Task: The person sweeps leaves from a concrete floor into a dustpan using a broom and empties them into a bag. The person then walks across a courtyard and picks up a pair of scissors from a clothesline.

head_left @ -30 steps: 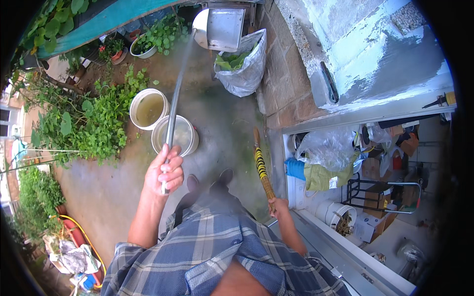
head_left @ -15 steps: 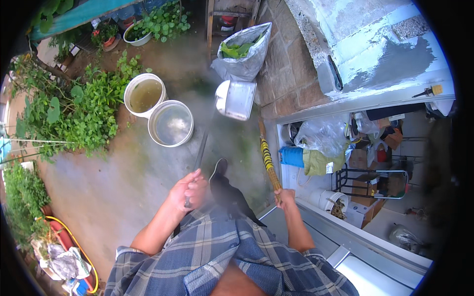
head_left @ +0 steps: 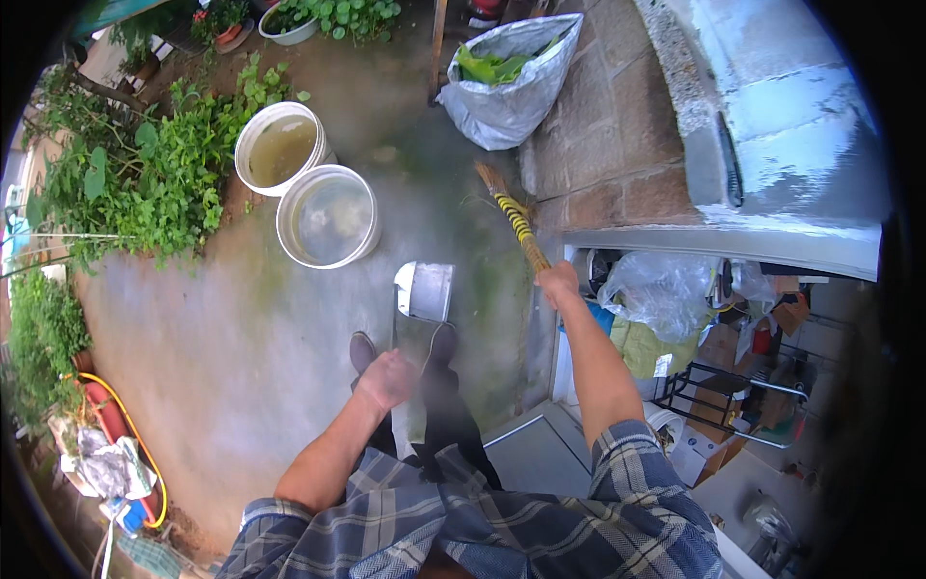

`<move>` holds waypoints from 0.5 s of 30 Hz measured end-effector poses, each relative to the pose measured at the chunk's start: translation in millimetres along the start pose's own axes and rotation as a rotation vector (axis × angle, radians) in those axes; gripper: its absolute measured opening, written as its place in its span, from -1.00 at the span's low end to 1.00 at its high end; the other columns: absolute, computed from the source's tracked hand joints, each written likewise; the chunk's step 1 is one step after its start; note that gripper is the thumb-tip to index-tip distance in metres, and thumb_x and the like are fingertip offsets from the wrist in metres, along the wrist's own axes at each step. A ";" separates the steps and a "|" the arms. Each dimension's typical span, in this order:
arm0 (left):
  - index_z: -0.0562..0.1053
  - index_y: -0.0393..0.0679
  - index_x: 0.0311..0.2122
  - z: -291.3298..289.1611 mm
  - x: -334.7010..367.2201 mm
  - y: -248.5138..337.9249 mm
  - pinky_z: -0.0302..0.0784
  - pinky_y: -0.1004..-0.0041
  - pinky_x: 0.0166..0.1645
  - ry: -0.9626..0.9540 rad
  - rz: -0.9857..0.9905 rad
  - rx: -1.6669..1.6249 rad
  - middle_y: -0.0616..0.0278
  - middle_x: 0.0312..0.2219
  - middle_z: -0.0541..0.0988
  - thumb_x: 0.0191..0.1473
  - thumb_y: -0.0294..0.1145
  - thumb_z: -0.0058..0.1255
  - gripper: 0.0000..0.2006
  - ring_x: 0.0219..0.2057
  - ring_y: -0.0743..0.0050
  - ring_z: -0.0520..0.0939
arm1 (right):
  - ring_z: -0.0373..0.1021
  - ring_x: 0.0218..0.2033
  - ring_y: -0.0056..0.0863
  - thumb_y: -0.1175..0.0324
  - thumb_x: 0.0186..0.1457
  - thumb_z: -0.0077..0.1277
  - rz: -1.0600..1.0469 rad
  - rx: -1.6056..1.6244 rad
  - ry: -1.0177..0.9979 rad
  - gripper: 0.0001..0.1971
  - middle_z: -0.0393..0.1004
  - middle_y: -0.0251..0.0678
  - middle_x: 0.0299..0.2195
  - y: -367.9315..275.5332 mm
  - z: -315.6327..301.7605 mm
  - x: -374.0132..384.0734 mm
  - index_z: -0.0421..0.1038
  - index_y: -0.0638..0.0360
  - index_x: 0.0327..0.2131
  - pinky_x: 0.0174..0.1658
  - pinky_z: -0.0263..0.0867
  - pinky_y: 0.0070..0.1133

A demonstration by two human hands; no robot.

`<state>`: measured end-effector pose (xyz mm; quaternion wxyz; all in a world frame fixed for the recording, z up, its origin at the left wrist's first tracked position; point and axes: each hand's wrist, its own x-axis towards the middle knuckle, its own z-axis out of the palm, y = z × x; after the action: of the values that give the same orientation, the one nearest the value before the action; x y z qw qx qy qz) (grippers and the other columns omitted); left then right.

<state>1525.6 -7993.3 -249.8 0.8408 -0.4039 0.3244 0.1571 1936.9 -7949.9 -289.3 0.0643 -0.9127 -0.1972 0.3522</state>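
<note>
My left hand [head_left: 388, 379] is closed round the dark handle of a long-handled dustpan. Its white, metallic-looking pan [head_left: 427, 291] is low to the ground just beyond my shoes. My right arm reaches forward, and my right hand [head_left: 557, 283] grips a straw broom [head_left: 516, 222] bound with yellow and black bands. The broom's bristles point away, toward the foot of the stone wall. Beyond them stands a pale woven sack [head_left: 490, 114] with green leaves in its mouth.
Left of centre, two white buckets with cloudy water stand touching: a nearer bucket [head_left: 330, 263] and a farther bucket [head_left: 324, 143]. Leafy plants [head_left: 164, 183] line the left. A stone wall [head_left: 617, 135] and a doorway cluttered with bags, boxes and a folding cart [head_left: 733, 396] are at right.
The dustpan has come back from near the sack to close in front of my shoes. My right hand has moved forward with the broom, and its bristles are now farther out, near the wall.
</note>
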 end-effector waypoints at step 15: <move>0.28 -0.07 -0.42 19.1 -8.6 20.1 0.02 0.53 -0.68 0.690 0.456 0.739 0.36 -0.67 0.29 0.16 -0.37 -0.29 -0.87 -0.76 0.62 0.14 | 0.21 -0.80 -0.54 0.54 -0.17 0.10 -0.017 0.272 -0.272 -0.94 0.28 -0.38 -0.73 137.1 51.4 -126.9 0.41 0.26 -0.57 -0.75 0.06 -0.54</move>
<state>1516.7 -7965.9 -246.8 0.7161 -0.0298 0.6939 0.0695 1860.2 -8127.7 -284.3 0.1627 -0.8377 -0.1627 0.4953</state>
